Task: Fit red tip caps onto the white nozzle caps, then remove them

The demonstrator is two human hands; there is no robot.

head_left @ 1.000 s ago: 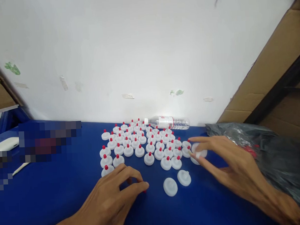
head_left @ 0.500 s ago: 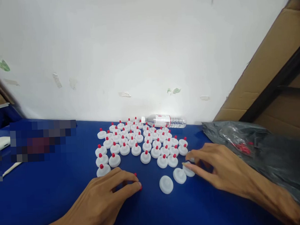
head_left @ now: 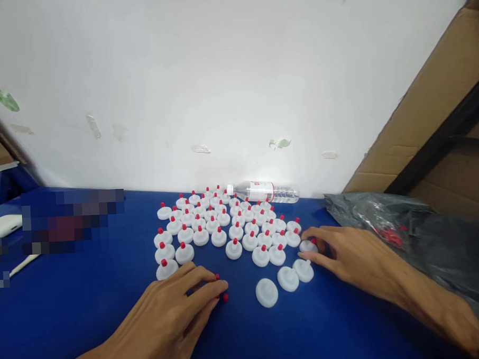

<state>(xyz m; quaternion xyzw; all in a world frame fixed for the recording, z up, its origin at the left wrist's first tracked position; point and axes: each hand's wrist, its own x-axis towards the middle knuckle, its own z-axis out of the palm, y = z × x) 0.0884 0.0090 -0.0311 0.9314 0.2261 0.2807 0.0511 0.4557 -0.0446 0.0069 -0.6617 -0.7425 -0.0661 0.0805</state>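
On the blue table (head_left: 90,313) stand several white round caps with red tips (head_left: 217,223), set in rows. Three white caps without a red tip (head_left: 287,280) lie in front of them. My left hand (head_left: 177,314) rests on the table, its fingers curled over small loose red tips (head_left: 224,296). My right hand (head_left: 350,256) reaches in from the right, fingers pinched on a white cap with a red tip (head_left: 308,245) at the right end of the rows.
A clear plastic bottle (head_left: 264,191) lies on its side by the white wall behind the caps. A dark plastic bag (head_left: 424,229) holding red tips lies at the right. Cardboard boxes (head_left: 438,102) stand at the right. A white object (head_left: 3,227) sits far left.
My right hand drew a tipless white cap toward me, left it beside the other two, and now pinches a red-tipped cap. My left hand shifted slightly over the red tips.
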